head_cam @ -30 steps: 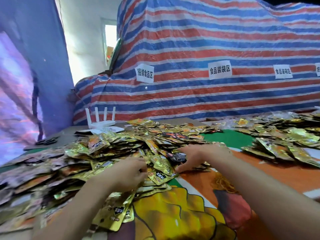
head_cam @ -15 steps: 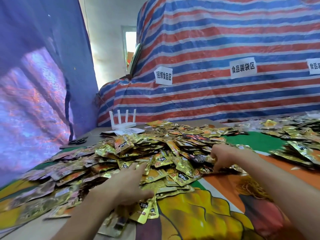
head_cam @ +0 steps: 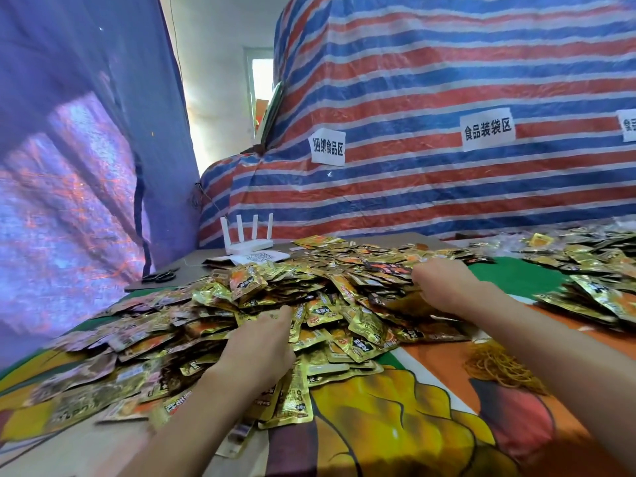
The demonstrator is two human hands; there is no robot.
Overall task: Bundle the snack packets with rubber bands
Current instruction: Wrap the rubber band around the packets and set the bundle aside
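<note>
From my remote seat, the left hand (head_cam: 261,342) lies palm down on the near side of the heap of snack packets (head_cam: 330,304), thumb stretched forward along the foil. Its fingers point away from the camera and are hidden behind the knuckles, so I cannot tell whether they are apart or clamped on a packet. The right hand (head_cam: 444,284) is pushed into the far right side of the same heap. Its fingers bend down to the left and the tips are buried under packets (again I can't say if anything is pinched). Both forearms run out of the bottom edge.

The packets are flat, crinkled gold foil pouches with orange and black print, piled loosely across the left and middle of the table. A second heap (head_cam: 592,284) at far right is cut off by the edge. The rubber bands (head_cam: 502,368) form a thin, tangled yellow mound on the printed tablecloth (head_cam: 395,428), near right, just beside the right forearm.

Far left, black scissors (head_cam: 160,277) are small and dim. A white router (head_cam: 247,242) with four upright aerials stands behind the heap, before a striped woven tarp (head_cam: 447,187) bearing paper labels (head_cam: 327,147).
</note>
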